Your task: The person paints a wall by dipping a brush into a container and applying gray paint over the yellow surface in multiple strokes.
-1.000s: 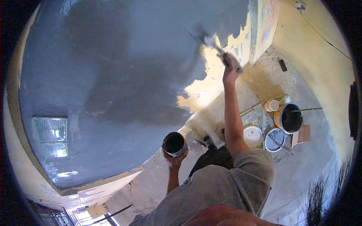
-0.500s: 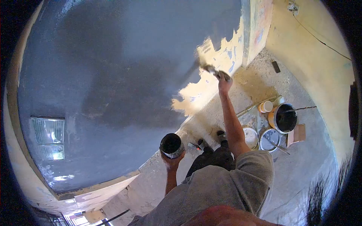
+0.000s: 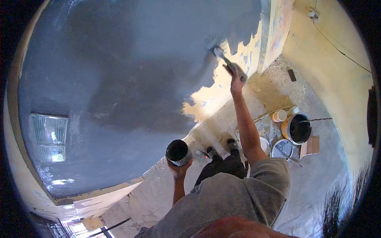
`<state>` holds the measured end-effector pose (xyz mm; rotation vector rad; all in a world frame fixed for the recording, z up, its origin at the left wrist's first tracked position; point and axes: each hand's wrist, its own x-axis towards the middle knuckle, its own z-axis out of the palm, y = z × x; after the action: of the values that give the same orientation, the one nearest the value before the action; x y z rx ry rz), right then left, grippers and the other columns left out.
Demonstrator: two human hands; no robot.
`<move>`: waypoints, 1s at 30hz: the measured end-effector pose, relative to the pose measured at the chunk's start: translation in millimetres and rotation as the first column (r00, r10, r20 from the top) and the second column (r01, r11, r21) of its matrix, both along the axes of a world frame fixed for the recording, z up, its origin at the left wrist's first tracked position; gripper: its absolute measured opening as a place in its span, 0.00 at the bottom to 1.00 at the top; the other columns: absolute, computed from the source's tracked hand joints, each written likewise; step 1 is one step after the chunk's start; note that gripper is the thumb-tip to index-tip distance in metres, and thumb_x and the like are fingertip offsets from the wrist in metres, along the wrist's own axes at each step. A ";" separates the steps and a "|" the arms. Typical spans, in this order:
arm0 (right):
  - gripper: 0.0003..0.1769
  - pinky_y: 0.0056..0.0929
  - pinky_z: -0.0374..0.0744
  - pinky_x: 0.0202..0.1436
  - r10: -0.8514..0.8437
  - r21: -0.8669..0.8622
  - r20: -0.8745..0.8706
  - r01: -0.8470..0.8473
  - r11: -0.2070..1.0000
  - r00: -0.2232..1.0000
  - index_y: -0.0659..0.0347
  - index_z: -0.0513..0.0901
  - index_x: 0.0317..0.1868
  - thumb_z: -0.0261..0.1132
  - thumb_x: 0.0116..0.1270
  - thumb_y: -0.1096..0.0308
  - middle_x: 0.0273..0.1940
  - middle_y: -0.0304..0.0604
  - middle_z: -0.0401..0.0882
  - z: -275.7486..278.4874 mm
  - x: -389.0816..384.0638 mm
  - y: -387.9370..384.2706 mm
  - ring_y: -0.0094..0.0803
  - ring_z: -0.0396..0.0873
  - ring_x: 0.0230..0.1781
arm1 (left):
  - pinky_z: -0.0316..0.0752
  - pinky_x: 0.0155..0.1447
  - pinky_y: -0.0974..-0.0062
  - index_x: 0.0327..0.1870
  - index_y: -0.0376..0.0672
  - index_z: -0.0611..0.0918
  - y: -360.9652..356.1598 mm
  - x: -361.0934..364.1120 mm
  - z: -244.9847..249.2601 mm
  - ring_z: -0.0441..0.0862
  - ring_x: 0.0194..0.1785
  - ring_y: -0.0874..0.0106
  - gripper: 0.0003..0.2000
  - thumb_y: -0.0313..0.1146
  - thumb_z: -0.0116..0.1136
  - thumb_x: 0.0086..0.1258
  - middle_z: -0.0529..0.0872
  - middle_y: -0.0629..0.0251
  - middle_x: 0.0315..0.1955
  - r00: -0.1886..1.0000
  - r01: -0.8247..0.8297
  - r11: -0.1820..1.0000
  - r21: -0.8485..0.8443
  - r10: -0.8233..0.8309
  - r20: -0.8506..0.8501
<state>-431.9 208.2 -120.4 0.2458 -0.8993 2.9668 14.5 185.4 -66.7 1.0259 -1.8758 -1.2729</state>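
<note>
My right hand [image 3: 237, 81] is closed round the handle of a paint brush [image 3: 228, 61], whose bristles touch the wall where dark grey paint [image 3: 139, 87] meets a bare cream patch [image 3: 212, 95]. Lower down, my left hand [image 3: 179, 169] grips a small round paint container [image 3: 178, 153] by its side and base. The container's inside looks dark, and its mouth is tilted up toward me.
On the floor to the right stand a large bucket of dark paint [image 3: 299, 129], a small white-lidded tub [image 3: 279, 116], a round grey-topped bucket [image 3: 282, 149] and a piece of cardboard [image 3: 309, 147]. A glass block window [image 3: 50, 137] is at left.
My right hand has moved the brush up and slightly left along the edge of the cream patch. My left hand still holds the container, with little movement.
</note>
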 end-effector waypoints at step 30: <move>0.20 0.33 0.78 0.28 -0.063 -0.070 0.145 0.074 0.995 0.987 0.67 0.76 0.45 0.47 0.71 0.57 0.31 0.55 0.81 63.4 -38.8 34.6 0.45 0.81 0.25 | 0.74 0.58 0.66 0.59 0.40 0.71 1.4 -10.6 12.8 0.79 0.52 0.66 0.43 0.33 0.81 0.36 0.80 0.62 0.50 0.995 -0.054 0.998 -0.021 0.052 -0.080</move>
<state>-470.8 242.8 -57.1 0.0000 -0.7886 2.9768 3.9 186.8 -53.9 0.9926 -1.7881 -1.2400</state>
